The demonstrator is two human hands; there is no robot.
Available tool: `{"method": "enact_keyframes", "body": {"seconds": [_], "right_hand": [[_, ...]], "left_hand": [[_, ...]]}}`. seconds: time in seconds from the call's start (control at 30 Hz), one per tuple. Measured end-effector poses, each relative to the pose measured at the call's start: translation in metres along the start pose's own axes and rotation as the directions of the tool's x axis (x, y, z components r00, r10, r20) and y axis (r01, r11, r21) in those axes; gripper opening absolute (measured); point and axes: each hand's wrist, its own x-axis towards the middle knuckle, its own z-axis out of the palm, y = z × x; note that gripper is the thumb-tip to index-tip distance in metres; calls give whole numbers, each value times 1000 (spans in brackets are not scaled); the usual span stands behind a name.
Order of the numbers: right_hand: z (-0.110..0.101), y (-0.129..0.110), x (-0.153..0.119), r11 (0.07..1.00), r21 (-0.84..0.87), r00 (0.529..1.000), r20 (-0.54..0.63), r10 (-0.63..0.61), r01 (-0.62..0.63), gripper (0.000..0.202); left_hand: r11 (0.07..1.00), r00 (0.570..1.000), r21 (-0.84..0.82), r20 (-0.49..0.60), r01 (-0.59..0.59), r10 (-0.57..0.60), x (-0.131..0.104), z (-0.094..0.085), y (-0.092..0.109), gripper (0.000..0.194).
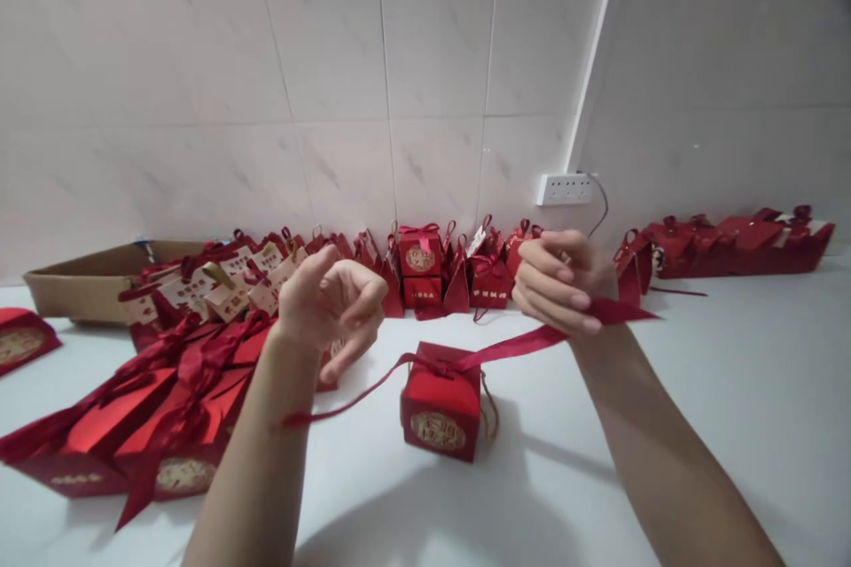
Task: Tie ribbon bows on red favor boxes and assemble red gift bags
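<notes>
A small red gift box (440, 412) with a gold emblem stands on the white table in front of me, a twisted cord loop at its right side. Across its top runs a dark red ribbon (509, 345), crossed at the middle. My right hand (558, 279) is closed on the ribbon's right length, held taut above the table, its pointed tip sticking out past the fingers. On the other side, my left hand (332, 306) is raised with fingers loosely curled and apart, holding nothing. The ribbon's left end hangs loose in front of my left forearm.
Red boxes tied with ribbons (160, 407) are grouped at the left, with tagged boxes behind. A brown cardboard tray (80, 283) stands at the back left. More red boxes (420, 257) line the tiled wall, and others (745, 244) sit back right. A white power strip (564, 190) hangs there.
</notes>
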Motion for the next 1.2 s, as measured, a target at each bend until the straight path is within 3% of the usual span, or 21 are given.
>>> {"method": "enact_keyframes", "body": {"seconds": [0.07,0.13,0.23,0.3,0.37,0.47,0.57,0.67,0.73,0.83,0.93,1.13,1.2], "right_hand": [[-5,-1,-3,987,-162,996,92,18,-3,43],[-1,2,-4,931,-365,976,202,85,-5,40],[16,12,-2,691,-723,946,230,229,8,31],[27,22,1,515,-856,933,220,284,45,29],[33,30,4,437,-896,898,258,358,83,25],[36,35,7,427,-896,836,325,442,123,19],[33,33,8,438,-891,842,326,430,121,18],[29,31,8,523,-851,866,298,402,50,10],[29,32,8,559,-829,871,285,401,13,16],[32,37,9,515,-856,850,303,430,44,31],[36,39,10,481,-870,824,352,444,112,26],[29,38,10,494,-867,843,314,437,67,12],[25,38,10,481,-875,823,314,473,58,12]], "left_hand": [[950,990,284,23,128,-140,1,4,-1,59],[788,979,584,-64,194,-194,7,14,-5,42],[462,968,856,-158,233,-195,22,28,-18,28],[370,963,907,-116,202,-243,30,33,-27,26],[383,951,909,-44,166,-306,34,34,-34,24],[426,940,890,-8,162,-341,34,33,-37,23],[412,956,900,-21,145,-291,32,32,-37,28],[397,982,911,-42,114,-186,32,30,-37,21],[424,990,900,-58,106,-125,33,29,-37,15],[460,994,881,-89,108,-63,34,27,-37,12],[484,995,870,-94,93,-22,35,24,-35,9],[510,984,844,-109,167,-142,35,9,-40,12],[514,971,834,-97,200,-220,38,3,-46,12]]}}
